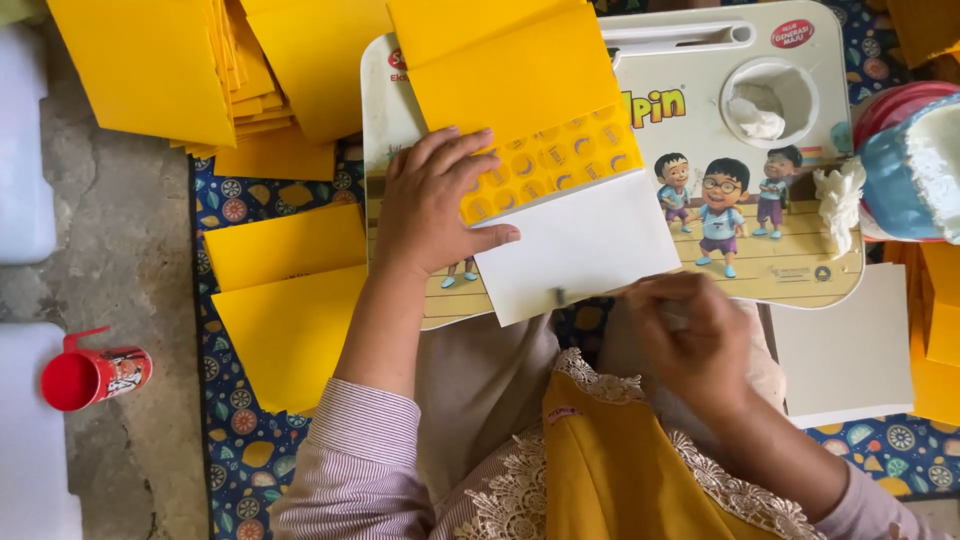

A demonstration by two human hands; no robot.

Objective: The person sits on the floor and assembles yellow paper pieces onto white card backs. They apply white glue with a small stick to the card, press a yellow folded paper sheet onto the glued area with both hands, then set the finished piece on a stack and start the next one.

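I have my left hand [432, 205] spread flat, fingers wide, pressing on a yellow card sheet [520, 90] where its patterned flap [550, 165] meets a white sheet [578, 245]. Both lie on a small lap tray [800, 270] printed with cartoon children, which serves as my bench. My right hand [690, 340] hovers at the tray's near edge, fingers curled together as if pinching something small; I cannot tell what, if anything, it holds. To do this well, I judge the left palm should keep steady downward pressure so neither sheet slides, with the white sheet's edge kept square to the flap. Finished yellow cards [285, 300] lie to the left on the patterned mat [235, 450], a stack of yellow cards [200, 70] behind them.
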